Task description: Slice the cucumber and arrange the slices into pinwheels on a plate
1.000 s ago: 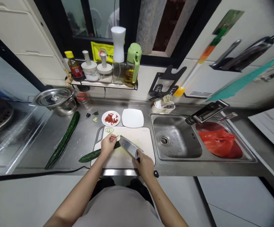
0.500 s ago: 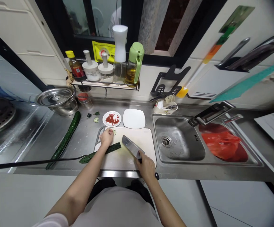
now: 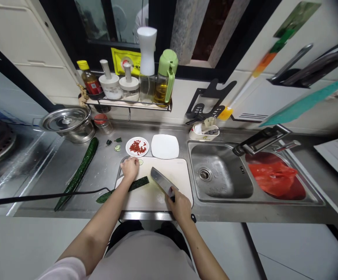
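My right hand (image 3: 180, 203) grips the handle of a cleaver (image 3: 162, 181), whose blade rests on the white cutting board (image 3: 169, 173). A partly cut cucumber (image 3: 134, 184) lies across the board's left edge, free of both hands. My left hand (image 3: 129, 167) is curled at the board's far left corner, over the cucumber slices (image 3: 140, 161) there. What its fingers hold cannot be made out.
A whole cucumber (image 3: 78, 171) lies on the steel counter to the left, beside a lidded pot (image 3: 67, 123). Behind the board sit a small plate of chopped red chili (image 3: 137, 146) and an empty white plate (image 3: 164, 146). The sink (image 3: 218, 175) lies right; a black cable (image 3: 40, 196) runs along the counter's front.
My left hand let go of the cucumber and moved to the far left corner of the board by the slices. The cleaver lifted off the cucumber's end and stayed to its right.
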Tool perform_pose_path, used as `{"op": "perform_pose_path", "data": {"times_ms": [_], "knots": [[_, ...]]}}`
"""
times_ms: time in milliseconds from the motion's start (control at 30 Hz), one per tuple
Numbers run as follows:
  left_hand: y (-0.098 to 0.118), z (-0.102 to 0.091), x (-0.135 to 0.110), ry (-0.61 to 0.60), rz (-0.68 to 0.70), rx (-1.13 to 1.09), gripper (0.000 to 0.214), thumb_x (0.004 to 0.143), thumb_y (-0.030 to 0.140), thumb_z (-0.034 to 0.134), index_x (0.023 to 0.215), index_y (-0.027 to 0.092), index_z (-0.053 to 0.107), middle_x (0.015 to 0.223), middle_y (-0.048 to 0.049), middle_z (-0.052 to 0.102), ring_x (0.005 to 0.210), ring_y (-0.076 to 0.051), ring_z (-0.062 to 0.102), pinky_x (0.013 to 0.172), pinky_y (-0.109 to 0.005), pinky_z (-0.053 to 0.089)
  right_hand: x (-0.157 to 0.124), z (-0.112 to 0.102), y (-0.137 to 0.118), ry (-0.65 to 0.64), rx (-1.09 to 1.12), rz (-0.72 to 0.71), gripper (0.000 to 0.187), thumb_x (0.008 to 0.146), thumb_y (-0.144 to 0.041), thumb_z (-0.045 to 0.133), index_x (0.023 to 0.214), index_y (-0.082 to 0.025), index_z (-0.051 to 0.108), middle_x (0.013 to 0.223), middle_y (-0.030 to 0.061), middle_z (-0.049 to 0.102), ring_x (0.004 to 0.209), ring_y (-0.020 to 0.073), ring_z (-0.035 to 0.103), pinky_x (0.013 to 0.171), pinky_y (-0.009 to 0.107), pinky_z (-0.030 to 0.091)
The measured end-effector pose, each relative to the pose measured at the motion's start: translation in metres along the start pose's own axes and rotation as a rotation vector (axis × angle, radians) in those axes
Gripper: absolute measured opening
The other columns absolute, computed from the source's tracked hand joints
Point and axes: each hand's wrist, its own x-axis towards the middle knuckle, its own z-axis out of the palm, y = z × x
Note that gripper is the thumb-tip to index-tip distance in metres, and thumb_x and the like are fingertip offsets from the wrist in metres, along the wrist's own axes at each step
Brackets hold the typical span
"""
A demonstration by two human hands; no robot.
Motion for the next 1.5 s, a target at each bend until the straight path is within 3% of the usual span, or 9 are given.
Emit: {"op": "perform_pose_path", "data": {"times_ms": [267,400,600,767,1000,1233,1367,1500], "knots": [[0.001,-0.007,-0.004,0.014,-0.029,-0.047,0.022,0.082,0.031,0.051,0.091,0.024,0.070,0.098,-0.0081,0.067,0.099,-0.027,0.054,0.084,-0.040,0.034,0.003,0.000,-0.002,0.003,-0.002,-0.013,0.040,0.090,-0.040,0.045,0.125,-0.022,0.053,0.096,0.0055,0.070,0.087,0.0193,0.064,0.073,0.026,0.039],[-0.007,-0.013,-0.021,0.035,-0.022,-0.117,0.021,0.081,0.033,0.053,0.091,0.025,0.070,0.092,-0.0061,0.067,0.095,-0.026,0.056,0.081,-0.038,0.036,0.002,0.000,-0.003,-0.008,0.001,-0.003,0.040,0.091,-0.040,0.044,0.126,-0.022,0.054,0.097,0.0062,0.070,0.088,0.0195,0.064,0.073,0.026,0.039],[-0.019,-0.017,-0.060,0.042,0.124,-0.121,0.020,0.083,0.036,0.054,0.090,0.026,0.070,0.091,-0.0047,0.068,0.089,-0.024,0.057,0.077,-0.036,0.037,0.001,0.001,-0.003,-0.010,0.014,0.013,0.042,0.090,-0.040,0.045,0.126,-0.022,0.054,0.097,0.0067,0.070,0.090,0.0210,0.064,0.074,0.027,0.039],[-0.028,-0.019,-0.079,0.067,0.261,-0.112,0.018,0.085,0.035,0.054,0.089,0.026,0.069,0.094,-0.0040,0.069,0.091,-0.023,0.057,0.080,-0.036,0.037,0.001,0.001,-0.005,-0.005,0.033,-0.011,0.042,0.090,-0.040,0.045,0.127,-0.022,0.054,0.098,0.0064,0.070,0.090,0.0207,0.065,0.074,0.027,0.040],[-0.041,-0.017,-0.088,0.083,0.422,-0.140,0.018,0.086,0.035,0.054,0.089,0.024,0.068,0.093,-0.0043,0.067,0.090,-0.021,0.057,0.080,-0.035,0.040,-0.002,-0.003,-0.013,-0.015,0.027,-0.007,0.041,0.090,-0.040,0.045,0.126,-0.022,0.054,0.098,0.0060,0.071,0.090,0.0205,0.065,0.074,0.027,0.040],[-0.039,-0.010,-0.093,0.069,0.585,-0.188,0.020,0.086,0.033,0.054,0.097,0.025,0.068,0.098,-0.0052,0.065,0.094,-0.019,0.058,0.085,-0.035,0.043,-0.005,-0.004,-0.019,-0.067,0.087,0.015,0.038,0.092,-0.036,0.041,0.126,-0.026,0.053,0.097,0.0048,0.071,0.089,0.0190,0.065,0.072,0.026,0.038],[-0.036,-0.004,-0.092,0.053,0.634,-0.176,0.023,0.089,0.033,0.051,0.102,0.027,0.069,0.103,-0.0051,0.065,0.097,-0.019,0.058,0.086,-0.035,0.044,0.000,-0.008,-0.028,-0.123,0.158,0.028,0.031,0.093,-0.028,0.036,0.116,-0.023,0.056,0.089,0.0040,0.070,0.083,0.0174,0.063,0.064,0.024,0.034],[-0.036,0.003,-0.090,0.021,0.647,-0.174,0.025,0.091,0.033,0.049,0.104,0.027,0.070,0.105,-0.0054,0.066,0.098,-0.018,0.058,0.087,-0.034,0.046,0.006,-0.011,-0.038,-0.162,0.198,-0.076,0.025,0.095,-0.028,0.034,0.101,-0.019,0.056,0.086,0.0044,0.068,0.079,0.0168,0.061,0.062,0.023,0.031]]}}
